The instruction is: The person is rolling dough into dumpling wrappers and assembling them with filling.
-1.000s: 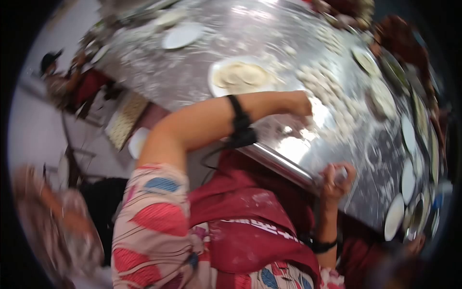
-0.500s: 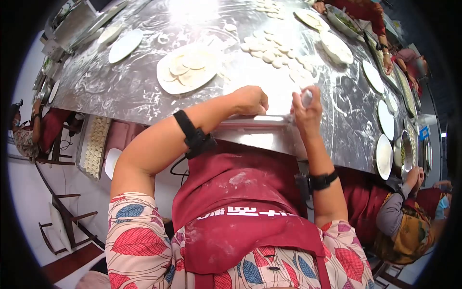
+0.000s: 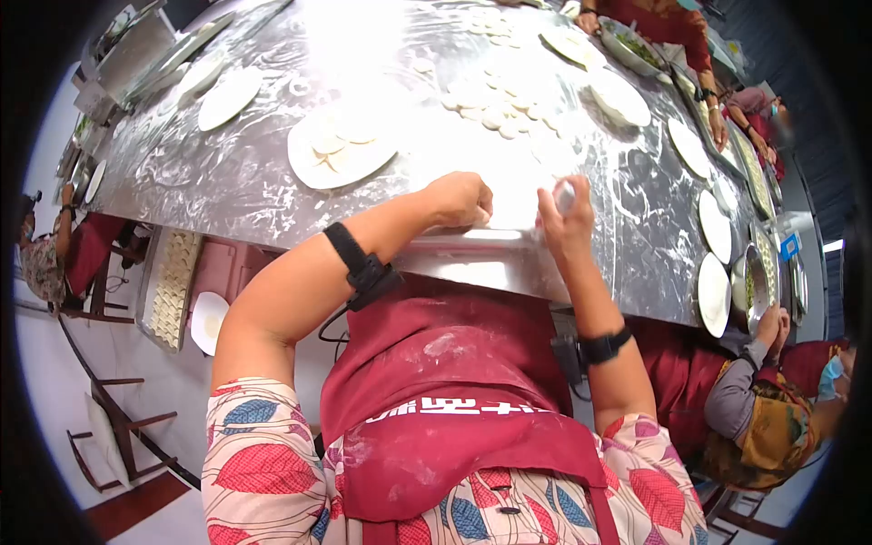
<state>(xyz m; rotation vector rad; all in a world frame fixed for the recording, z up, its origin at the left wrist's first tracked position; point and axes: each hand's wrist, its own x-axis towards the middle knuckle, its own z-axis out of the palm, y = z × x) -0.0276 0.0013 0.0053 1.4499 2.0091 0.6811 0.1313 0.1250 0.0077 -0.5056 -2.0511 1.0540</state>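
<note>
My left hand (image 3: 463, 200) is closed near the table's front edge, its fingers curled down over the bright floured surface; what they hold is hidden. To its right, my right hand (image 3: 568, 216) wraps round the end of a pale rolling pin (image 3: 564, 195), with the rest of the pin lost in glare. Beyond my left hand, a white plate (image 3: 304, 162) carries several flat dough rounds. Several small dough pieces (image 3: 495, 118) lie on the metal table (image 3: 263, 186) beyond both hands.
White plates stand at the left (image 3: 229, 98) and right (image 3: 715, 225). A co-worker's arm (image 3: 704, 68) reaches in at the top right near a bowl of greens (image 3: 633, 45). Another person's hands (image 3: 774, 329) are beside a metal bowl (image 3: 750, 289). Below the left table edge sits a tray (image 3: 171, 289) of dumplings.
The whole view has shifted slightly, with plates and dough pieces lower and further left. Both my hands stay near the front edge, my right hand still round the pin.
</note>
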